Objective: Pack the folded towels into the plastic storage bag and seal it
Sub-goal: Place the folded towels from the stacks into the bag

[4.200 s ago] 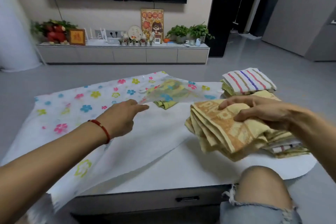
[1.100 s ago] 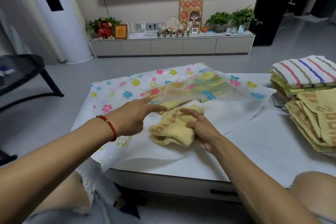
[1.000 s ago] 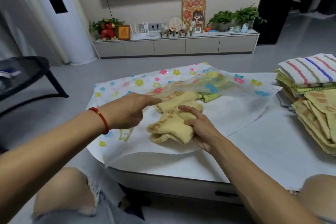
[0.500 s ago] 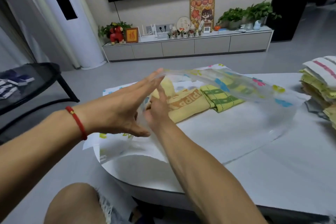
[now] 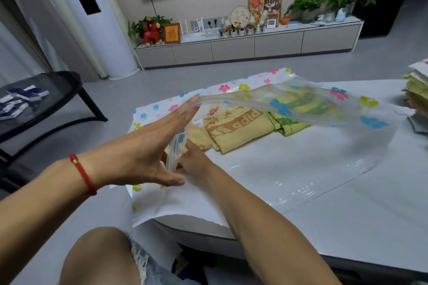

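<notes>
Counter first, since it carries everything: a white top with the plastic bag spread flat across most of it, flowered on the upper sheet, mouth towards the seated person. Packing looks only partly done, I'd say. Inside the bag lie a yellow towel with brown lettering, and just beyond it, touching, a green towel; a further yellow fold sits by the mouth, half hidden by the hands. At the far right edge of the counter a stack of towels waits outside the bag, cut off by the frame, so I cannot count it. The left hand, a red cord at its wrist, has its fingers straight and spread, propping the upper sheet up so the mouth gapes; its grip is apart, clamped on nothing. The right hand reaches in under that raised sheet at the near towel, and whether its grip is together or apart I cannot tell, as the left hand and the plastic cover its fingers. Still to come, by my reckoning: the remaining stack goes in, then the mouth is pressed shut.
</notes>
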The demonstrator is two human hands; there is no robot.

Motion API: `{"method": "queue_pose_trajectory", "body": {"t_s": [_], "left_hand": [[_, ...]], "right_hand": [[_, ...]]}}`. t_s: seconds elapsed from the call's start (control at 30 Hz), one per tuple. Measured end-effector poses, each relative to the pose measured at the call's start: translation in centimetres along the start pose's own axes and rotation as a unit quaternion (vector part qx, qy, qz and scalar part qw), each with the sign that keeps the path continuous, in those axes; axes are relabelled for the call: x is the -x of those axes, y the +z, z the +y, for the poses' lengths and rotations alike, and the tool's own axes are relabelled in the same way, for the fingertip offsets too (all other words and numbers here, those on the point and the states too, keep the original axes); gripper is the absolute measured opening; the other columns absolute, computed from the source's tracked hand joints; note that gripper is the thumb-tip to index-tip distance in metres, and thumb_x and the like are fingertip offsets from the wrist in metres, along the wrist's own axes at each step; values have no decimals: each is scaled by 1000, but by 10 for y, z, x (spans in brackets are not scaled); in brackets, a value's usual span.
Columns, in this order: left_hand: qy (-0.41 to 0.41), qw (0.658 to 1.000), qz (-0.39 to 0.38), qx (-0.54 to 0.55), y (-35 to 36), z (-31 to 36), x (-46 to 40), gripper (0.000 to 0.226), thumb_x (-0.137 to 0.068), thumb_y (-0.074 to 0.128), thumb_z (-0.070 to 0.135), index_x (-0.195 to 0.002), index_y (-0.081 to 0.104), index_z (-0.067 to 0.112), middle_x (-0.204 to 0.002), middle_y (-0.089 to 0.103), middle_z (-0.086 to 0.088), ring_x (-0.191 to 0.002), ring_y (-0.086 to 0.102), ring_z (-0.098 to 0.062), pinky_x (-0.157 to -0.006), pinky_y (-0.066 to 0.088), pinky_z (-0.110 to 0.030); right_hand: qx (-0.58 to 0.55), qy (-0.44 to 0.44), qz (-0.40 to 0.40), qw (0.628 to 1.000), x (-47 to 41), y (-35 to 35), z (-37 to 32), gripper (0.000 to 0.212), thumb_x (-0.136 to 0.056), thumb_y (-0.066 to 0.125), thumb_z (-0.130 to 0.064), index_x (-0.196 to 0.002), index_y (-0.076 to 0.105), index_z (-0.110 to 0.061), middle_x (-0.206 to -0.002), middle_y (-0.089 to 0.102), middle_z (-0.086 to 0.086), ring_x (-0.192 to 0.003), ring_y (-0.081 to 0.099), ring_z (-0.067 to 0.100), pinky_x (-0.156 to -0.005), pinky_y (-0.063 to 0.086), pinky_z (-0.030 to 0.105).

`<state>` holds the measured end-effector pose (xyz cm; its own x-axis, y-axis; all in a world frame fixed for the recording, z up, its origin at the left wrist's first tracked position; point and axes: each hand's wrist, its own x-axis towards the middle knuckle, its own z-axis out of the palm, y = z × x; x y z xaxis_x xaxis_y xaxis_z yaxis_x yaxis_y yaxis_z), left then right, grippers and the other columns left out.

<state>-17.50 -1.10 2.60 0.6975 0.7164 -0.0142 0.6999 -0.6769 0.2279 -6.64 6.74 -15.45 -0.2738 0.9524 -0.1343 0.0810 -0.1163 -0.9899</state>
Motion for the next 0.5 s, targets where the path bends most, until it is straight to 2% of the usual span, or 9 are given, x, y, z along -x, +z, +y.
{"method": "queue_pose_trajectory", "body": {"t_s": [0.07, 0.13, 0.17, 0.23, 0.27, 0.3, 0.37, 0.43, 0.5], "left_hand": [[-4, 1000, 5, 6, 0, -2, 0, 129, -68, 85, 41, -150, -14, 44, -157, -16, 33, -147, 12, 1, -88, 27, 8], [-4, 1000, 9, 6, 0, 0, -1, 128, -67, 84, 45, -150, -15, 45, -156, -16, 33, -147, 14, -1, -92, 33, 1], [-2, 1000, 11, 4, -1, 2, -1, 127, -67, 81, 51, -150, -15, 45, -156, -18, 33, -147, 14, -1, -92, 37, -3], [-10, 1000, 13, -3, -1, 8, -1, 124, -61, 70, 71, -149, -14, 49, -156, -23, 30, -147, 16, -3, -88, 43, -6], [-22, 1000, 16, -10, -1, 10, -1, 123, -57, 64, 78, -147, -14, 52, -156, -26, 28, -146, 20, -6, -91, 43, -10], [-34, 999, 21, -19, 1, 13, -1, 122, -57, 64, 79, -146, -15, 54, -156, -27, 26, -146, 22, -10, -97, 40, -15], [-50, 997, 34, -52, 7, 18, -7, 123, -61, 73, 68, -146, -14, 54, -158, -26, 21, -145, 27, -17, -105, 37, -26], [-51, 992, 58, -103, 12, 27, -21, 118, -62, 76, 63, -149, -4, 50, -161, -20, 18, -136, 40, -25, -96, 50, -38], [-40, 983, 78, -162, 16, 38, -41, 110, -64, 75, 63, -150, 8, 45, -163, -13, 11, -131, 41, -30, -87, 55, -47]], "right_hand": [[40, 5, 6, 999, 0, -6, 5, 55, -98, 63, -6, -150, 46, -7, -127, 65, 18, -94, 71, 27, -58, 51, 11], [47, 20, -4, 999, 4, -10, 7, 52, -99, 60, -2, -149, 46, -2, -111, 64, 16, -67, 62, 18, -48, 49, 12], [39, 25, -20, 999, 7, -12, 6, 53, -100, 58, 2, -151, 43, 0, -108, 61, 17, -62, 58, 17, -45, 49, 13], [17, 35, -36, 999, 14, -19, 1, 59, -100, 55, 6, -156, 38, -5, -108, 60, 14, -60, 59, 14, -45, 50, 14], [12, 37, -31, 999, 19, -25, -2, 62, -99, 54, 6, -157, 39, -11, -108, 61, 11, -60, 62, 10, -48, 50, 13], [18, 38, -23, 999, 27, -34, -5, 63, -99, 55, 4, -157, 41, -16, -111, 62, 10, -60, 65, 8, -52, 53, 14], [54, 48, -30, 997, 52, -58, -10, 54, -98, 57, -4, -149, 52, -21, -116, 69, 12, -70, 71, 13, -69, 61, 25], [131, 59, -57, 988, 85, -92, -14, 42, -99, 59, -14, -140, 61, -21, -118, 73, 11, -82, 72, 18, -72, 60, 29], [217, 63, -79, 971, 124, -132, -20, 36, -100, 59, -17, -135, 65, -18, -117, 74, 11, -85, 73, 19, -71, 61, 29]]}}
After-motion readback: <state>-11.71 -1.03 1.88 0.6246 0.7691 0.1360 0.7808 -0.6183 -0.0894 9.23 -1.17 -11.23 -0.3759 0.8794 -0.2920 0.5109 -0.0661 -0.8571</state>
